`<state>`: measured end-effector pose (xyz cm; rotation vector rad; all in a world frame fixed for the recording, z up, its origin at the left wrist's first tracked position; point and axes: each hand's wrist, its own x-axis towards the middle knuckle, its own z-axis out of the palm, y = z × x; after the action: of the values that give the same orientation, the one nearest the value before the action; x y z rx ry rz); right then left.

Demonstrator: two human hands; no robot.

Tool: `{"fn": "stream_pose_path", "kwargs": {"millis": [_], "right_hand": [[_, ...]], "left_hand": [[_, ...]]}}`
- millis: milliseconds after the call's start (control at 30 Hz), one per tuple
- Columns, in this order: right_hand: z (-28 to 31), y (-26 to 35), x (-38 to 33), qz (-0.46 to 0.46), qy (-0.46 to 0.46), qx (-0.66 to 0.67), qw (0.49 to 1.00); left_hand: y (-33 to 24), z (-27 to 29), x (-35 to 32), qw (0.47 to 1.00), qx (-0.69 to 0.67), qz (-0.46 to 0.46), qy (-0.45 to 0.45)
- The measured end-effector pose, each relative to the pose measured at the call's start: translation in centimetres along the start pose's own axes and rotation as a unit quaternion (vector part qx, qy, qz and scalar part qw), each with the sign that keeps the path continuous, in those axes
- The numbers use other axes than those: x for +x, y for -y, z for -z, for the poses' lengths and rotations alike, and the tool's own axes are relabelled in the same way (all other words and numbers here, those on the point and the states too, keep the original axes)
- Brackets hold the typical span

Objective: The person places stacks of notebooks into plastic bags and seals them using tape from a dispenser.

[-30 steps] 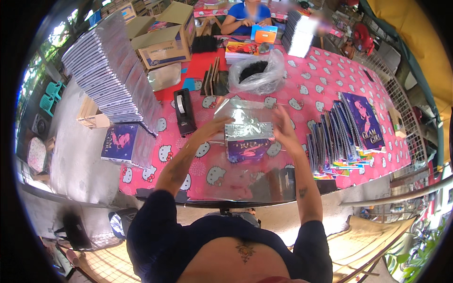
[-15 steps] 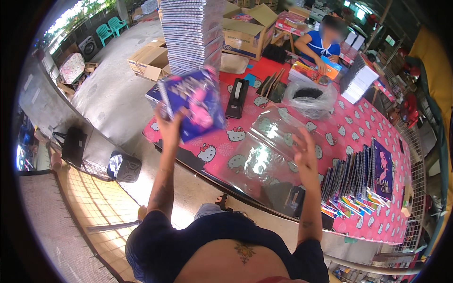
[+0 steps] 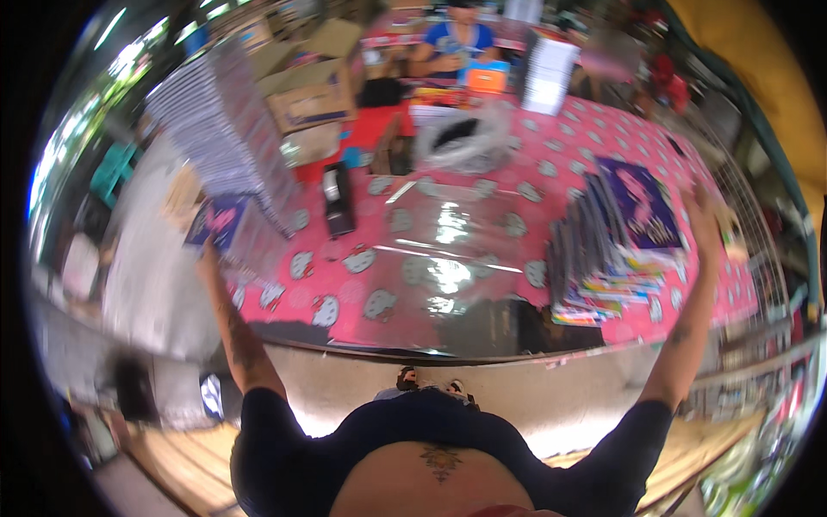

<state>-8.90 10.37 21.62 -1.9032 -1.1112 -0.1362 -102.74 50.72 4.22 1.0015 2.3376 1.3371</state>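
Note:
At the left, my left hand (image 3: pixel 209 255) is at the near edge of a purple-covered notebook (image 3: pixel 219 219), fingers closed on that edge as far as the blur shows. The notebook lies on top of a short pile beside a tall stack of wrapped spiral notebooks (image 3: pixel 211 121). Over on the right, my right hand (image 3: pixel 702 215) is blurred, its fingers stretched out with nothing in them. It is beside a fanned row of spiral notebooks (image 3: pixel 594 246), whose end one shows a purple cover (image 3: pixel 639 202). Clear plastic sleeves (image 3: pixel 448 258) lie flat on the table between my hands.
A black tape dispenser (image 3: pixel 338 200) and a plastic bag with a dark opening (image 3: pixel 465 142) stand on the pink patterned table (image 3: pixel 357 258). Behind are an open cardboard box (image 3: pixel 312 95), a white stack of notebooks (image 3: pixel 550 73) and a person in blue (image 3: pixel 461 39).
The purple notebook in my left hand has gone left and down onto the short pile. My right hand has swung from over the sleeves to the far right. The view has turned right.

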Motion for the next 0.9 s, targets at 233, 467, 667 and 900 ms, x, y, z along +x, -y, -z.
{"fn": "stream_pose_path", "kwargs": {"millis": [233, 467, 667, 900], "right_hand": [[0.2, -1.5, -0.8, -0.309, 0.252, 0.155, 0.904], [0.5, -0.1, 2.5, -0.324, 0.246, 0.075, 0.910], [-0.3, 6.4, 1.3, -0.258, 0.195, 0.216, 0.921], [2.7, 11.1, -0.8, -0.243, 0.182, 0.406, 0.862]], "left_hand": [[-17.6, -15.8, -30.0, 0.898, -0.133, -0.398, 0.131], [-30.3, -17.2, -67.7, 0.564, -0.261, -0.103, 0.777], [-29.6, -16.4, -67.9, 0.649, -0.286, -0.158, 0.687], [-29.6, -10.7, -60.0, 0.552, -0.388, -0.669, 0.313]]}}
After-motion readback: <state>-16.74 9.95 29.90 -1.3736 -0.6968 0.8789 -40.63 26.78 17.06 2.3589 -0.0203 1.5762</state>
